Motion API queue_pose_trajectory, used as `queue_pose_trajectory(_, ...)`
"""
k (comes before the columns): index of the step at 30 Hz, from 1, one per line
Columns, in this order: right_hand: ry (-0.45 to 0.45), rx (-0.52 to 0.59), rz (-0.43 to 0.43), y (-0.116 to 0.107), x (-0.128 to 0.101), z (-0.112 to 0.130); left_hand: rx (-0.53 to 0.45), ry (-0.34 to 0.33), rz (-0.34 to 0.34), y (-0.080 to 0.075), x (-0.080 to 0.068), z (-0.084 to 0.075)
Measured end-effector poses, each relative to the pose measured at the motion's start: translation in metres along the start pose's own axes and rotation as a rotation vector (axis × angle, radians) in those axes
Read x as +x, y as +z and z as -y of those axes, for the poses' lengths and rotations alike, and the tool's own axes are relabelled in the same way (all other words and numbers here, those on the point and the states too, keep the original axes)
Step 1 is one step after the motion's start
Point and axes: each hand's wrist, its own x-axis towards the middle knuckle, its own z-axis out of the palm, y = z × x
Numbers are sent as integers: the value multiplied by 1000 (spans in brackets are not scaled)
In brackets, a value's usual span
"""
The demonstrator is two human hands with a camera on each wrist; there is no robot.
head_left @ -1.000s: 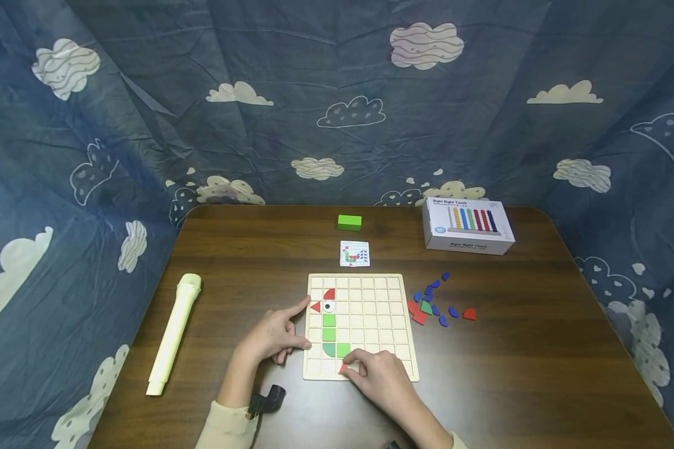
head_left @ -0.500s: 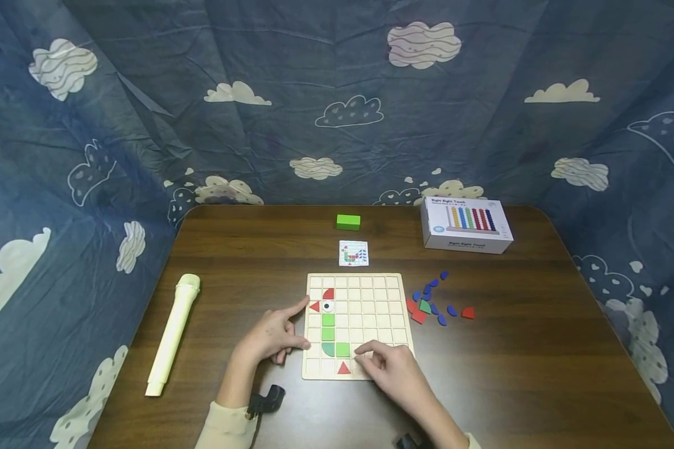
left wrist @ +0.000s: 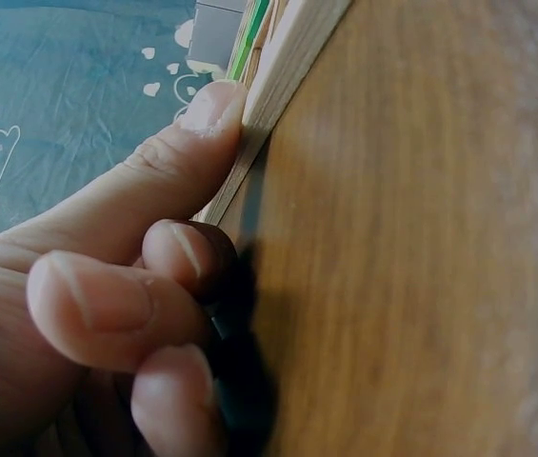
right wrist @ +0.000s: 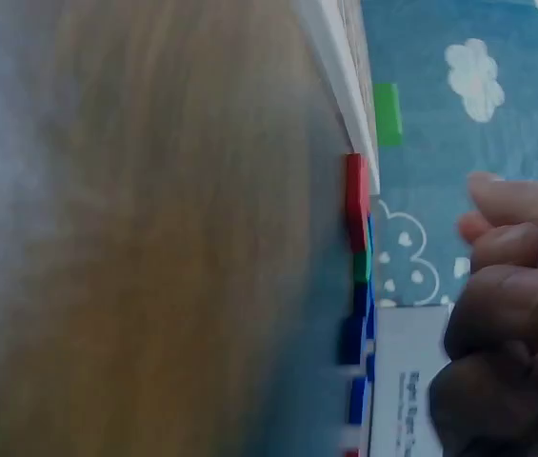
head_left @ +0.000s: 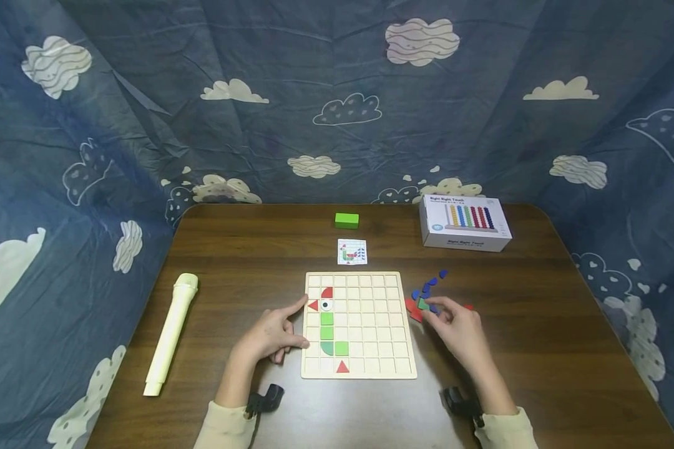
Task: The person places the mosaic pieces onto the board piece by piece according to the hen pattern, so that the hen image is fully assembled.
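A pale wooden grid board (head_left: 373, 323) lies in the middle of the table. My left hand (head_left: 269, 335) rests at its left edge, index finger and thumb stretched against the rim, other fingers bent under; the left wrist view shows the thumb (left wrist: 216, 114) on that wooden edge. On the board sit a red quarter-round (head_left: 327, 292), an eye tile (head_left: 326, 305), two red triangles, three green squares and a green quarter-round (head_left: 327, 348). Right of the board, my right hand (head_left: 462, 328) hovers with thumb and index finger apart over a green piece (head_left: 423, 304) in the loose pile.
Red pieces (head_left: 415, 315) and several blue pieces (head_left: 426, 288) lie around the green one. Behind the board are a pattern card (head_left: 352, 252) and a green block (head_left: 346, 221). A white box (head_left: 465, 223) stands back right; a cream tube (head_left: 171, 333) lies at left.
My right hand has let go of the red triangle in the bottom row and moved right, to the loose pieces. My left hand has stayed at the board's edge.
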Motion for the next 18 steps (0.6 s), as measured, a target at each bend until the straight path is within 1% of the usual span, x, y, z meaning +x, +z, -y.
queue_pose_trajectory(4,11,-41,104,7,13,-3,-2,8,-1,0,0,1)
queue_pose_trajectory(7,22,-78,136,14,20,-5,-4,9,7,1,1,2)
queue_pose_trajectory(11,32,-118,136,20,24,-5,0,5,8,1,1,2)
queue_pose_trajectory(16,22,-155,124,24,24,-3,-12,5,-2,0,0,1)
queue_pose_trajectory(18,12,-183,104,24,23,-3,-12,5,0,0,0,1)
